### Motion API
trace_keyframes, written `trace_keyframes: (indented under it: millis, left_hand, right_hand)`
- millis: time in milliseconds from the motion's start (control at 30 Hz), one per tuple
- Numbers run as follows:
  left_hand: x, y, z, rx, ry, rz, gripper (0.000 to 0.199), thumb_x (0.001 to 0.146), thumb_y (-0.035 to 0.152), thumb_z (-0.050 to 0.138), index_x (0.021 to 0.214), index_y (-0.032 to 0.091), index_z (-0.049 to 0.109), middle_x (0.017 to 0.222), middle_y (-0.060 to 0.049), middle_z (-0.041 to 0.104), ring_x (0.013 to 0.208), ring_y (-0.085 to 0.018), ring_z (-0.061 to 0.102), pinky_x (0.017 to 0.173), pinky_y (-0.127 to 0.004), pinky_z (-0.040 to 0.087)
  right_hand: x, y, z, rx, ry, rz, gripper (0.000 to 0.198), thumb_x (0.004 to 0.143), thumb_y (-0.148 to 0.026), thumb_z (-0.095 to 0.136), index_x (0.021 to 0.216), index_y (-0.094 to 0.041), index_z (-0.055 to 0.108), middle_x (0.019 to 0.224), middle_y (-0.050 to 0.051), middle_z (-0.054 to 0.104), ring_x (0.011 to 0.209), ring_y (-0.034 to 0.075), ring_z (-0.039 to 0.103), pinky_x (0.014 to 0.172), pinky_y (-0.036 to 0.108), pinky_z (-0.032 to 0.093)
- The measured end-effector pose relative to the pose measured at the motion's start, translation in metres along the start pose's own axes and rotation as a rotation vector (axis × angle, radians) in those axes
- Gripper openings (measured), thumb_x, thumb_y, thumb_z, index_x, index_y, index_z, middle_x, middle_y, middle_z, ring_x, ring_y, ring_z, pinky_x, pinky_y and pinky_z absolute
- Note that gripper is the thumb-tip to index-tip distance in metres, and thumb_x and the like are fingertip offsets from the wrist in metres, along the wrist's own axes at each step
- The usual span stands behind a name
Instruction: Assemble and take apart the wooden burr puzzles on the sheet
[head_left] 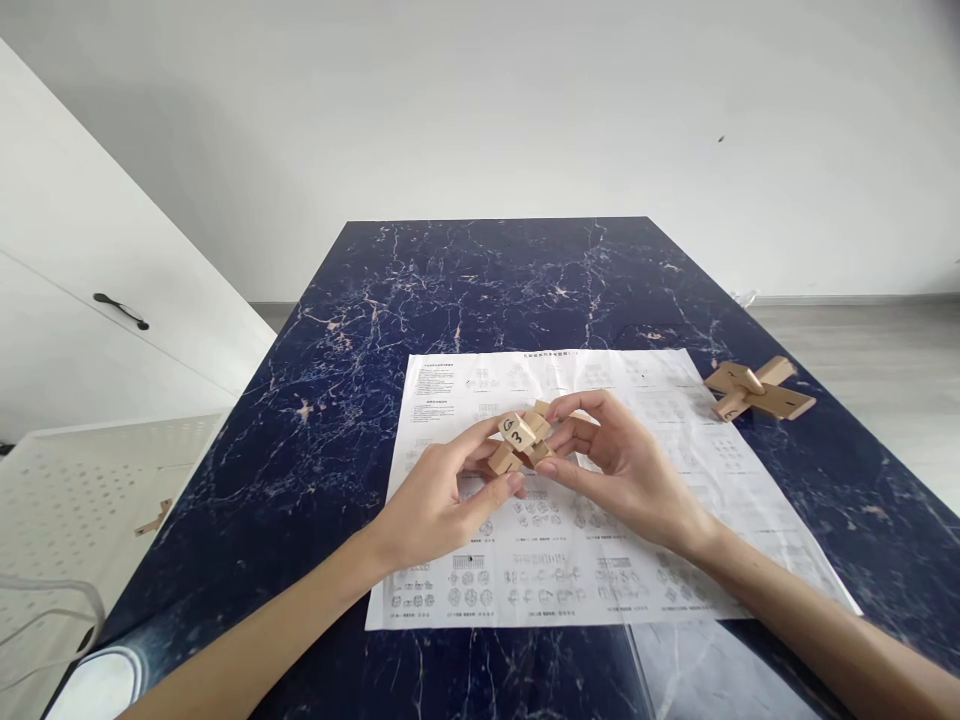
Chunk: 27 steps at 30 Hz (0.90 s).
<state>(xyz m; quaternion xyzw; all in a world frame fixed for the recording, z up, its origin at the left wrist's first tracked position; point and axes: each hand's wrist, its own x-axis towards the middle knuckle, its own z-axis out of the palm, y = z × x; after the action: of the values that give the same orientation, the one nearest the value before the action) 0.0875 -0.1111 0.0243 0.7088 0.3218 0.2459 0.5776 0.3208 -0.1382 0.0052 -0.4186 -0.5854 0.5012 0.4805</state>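
Observation:
A small wooden burr puzzle (519,432) of interlocking pieces is held above the printed sheet, with a "3" handwritten on one of its faces. My left hand (450,490) grips it from the left, thumb below and fingers partly hidden behind the wood. From the right, my right hand (611,455) pinches it between thumb and fingers. Beneath both hands lies the white instruction sheet (667,490), covered in small line drawings of puzzle pieces. A second wooden puzzle (761,388), cross-shaped, rests at the sheet's upper right corner, apart from my hands.
The dark blue marbled table (480,290) reaches back to a pale wall (495,110). A white cabinet (97,270) stands at the left. On a perforated white surface (82,480) lies a wooden piece (154,518). A round white object (97,685) is at the lower left, near cables.

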Motion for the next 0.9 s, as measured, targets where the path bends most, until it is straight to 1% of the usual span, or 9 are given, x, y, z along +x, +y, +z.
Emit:
trace_keyframes:
  millis: [133, 233, 300, 433, 500, 600, 700, 800, 900]
  left_hand:
    - [0.001, -0.001, -0.001, 0.024, 0.004, 0.022, 0.057, 0.104, 0.029, 0.065, 0.159, 0.025, 0.051, 0.104, -0.006, 0.078, 0.093, -0.025, 0.077, 0.092, -0.043, 0.062]
    - [0.002, -0.001, -0.004, 0.030, -0.014, 0.032, 0.052, 0.103, 0.029, 0.065, 0.154, 0.023, 0.055, 0.097, -0.004, 0.076, 0.090, -0.023, 0.076, 0.091, -0.042, 0.062]
    - [0.002, 0.001, -0.006, 0.027, -0.033, 0.044, 0.046, 0.103, 0.027, 0.065, 0.149, 0.022, 0.060, 0.097, -0.003, 0.074, 0.090, -0.022, 0.075, 0.091, -0.041, 0.061]
    - [0.000, 0.005, -0.008, 0.004, -0.084, 0.073, 0.033, 0.105, 0.025, 0.061, 0.137, 0.021, 0.066, 0.096, -0.003, 0.071, 0.089, -0.020, 0.073, 0.090, -0.040, 0.061]
    - [0.000, 0.003, -0.007, -0.002, -0.098, 0.077, 0.031, 0.106, 0.028, 0.060, 0.136, 0.021, 0.064, 0.092, -0.002, 0.069, 0.084, -0.018, 0.072, 0.088, -0.038, 0.061]
    - [-0.001, -0.002, -0.004, -0.036, -0.076, 0.088, 0.033, 0.108, 0.037, 0.058, 0.137, 0.021, 0.059, 0.090, -0.002, 0.069, 0.077, -0.017, 0.070, 0.078, -0.035, 0.062]
    - [-0.002, -0.007, -0.001, -0.075, -0.065, 0.097, 0.028, 0.110, 0.041, 0.054, 0.129, 0.021, 0.059, 0.091, -0.003, 0.071, 0.074, -0.015, 0.069, 0.071, -0.031, 0.061]
    - [-0.001, -0.007, 0.000, -0.128, -0.074, 0.094, 0.025, 0.110, 0.042, 0.056, 0.122, 0.020, 0.061, 0.088, -0.002, 0.070, 0.072, -0.014, 0.067, 0.068, -0.028, 0.061]
    - [0.000, -0.004, 0.002, -0.170, -0.063, 0.069, 0.025, 0.109, 0.042, 0.058, 0.116, 0.019, 0.063, 0.088, -0.003, 0.070, 0.072, -0.014, 0.068, 0.066, -0.027, 0.061]
  right_hand:
    - [-0.001, -0.003, 0.000, 0.002, 0.001, -0.023, 0.035, 0.094, -0.031, 0.084, 0.116, -0.027, 0.058, 0.123, 0.006, 0.068, 0.089, 0.018, 0.072, 0.082, 0.040, 0.063]
    - [-0.001, -0.005, -0.001, 0.026, -0.013, -0.005, 0.035, 0.093, -0.031, 0.084, 0.116, -0.027, 0.058, 0.124, 0.007, 0.067, 0.088, 0.018, 0.072, 0.083, 0.040, 0.063]
    - [-0.001, -0.007, -0.002, 0.054, -0.037, 0.023, 0.034, 0.093, -0.031, 0.084, 0.115, -0.026, 0.059, 0.121, 0.006, 0.068, 0.087, 0.017, 0.072, 0.082, 0.039, 0.063]
    - [-0.001, -0.009, -0.004, 0.107, -0.117, 0.097, 0.031, 0.096, -0.032, 0.082, 0.116, -0.025, 0.060, 0.108, 0.004, 0.071, 0.089, 0.018, 0.073, 0.083, 0.038, 0.062]
    - [-0.002, -0.007, -0.004, 0.119, -0.154, 0.118, 0.030, 0.097, -0.033, 0.081, 0.117, -0.025, 0.060, 0.106, 0.004, 0.071, 0.091, 0.019, 0.072, 0.084, 0.039, 0.061]
    - [-0.003, -0.006, -0.003, 0.122, -0.192, 0.123, 0.031, 0.096, -0.031, 0.082, 0.117, -0.025, 0.060, 0.106, 0.003, 0.069, 0.088, 0.018, 0.070, 0.082, 0.037, 0.059]
    - [-0.003, -0.007, -0.004, 0.126, -0.236, 0.157, 0.030, 0.095, -0.030, 0.083, 0.116, -0.025, 0.061, 0.098, 0.000, 0.068, 0.083, 0.016, 0.067, 0.079, 0.034, 0.058]
    - [-0.001, -0.009, -0.006, 0.154, -0.278, 0.215, 0.030, 0.094, -0.034, 0.083, 0.114, -0.025, 0.062, 0.091, -0.001, 0.068, 0.081, 0.015, 0.066, 0.076, 0.033, 0.057]
    - [-0.001, -0.009, -0.005, 0.190, -0.302, 0.256, 0.033, 0.093, -0.039, 0.084, 0.113, -0.025, 0.062, 0.092, 0.000, 0.070, 0.084, 0.016, 0.068, 0.079, 0.035, 0.058]
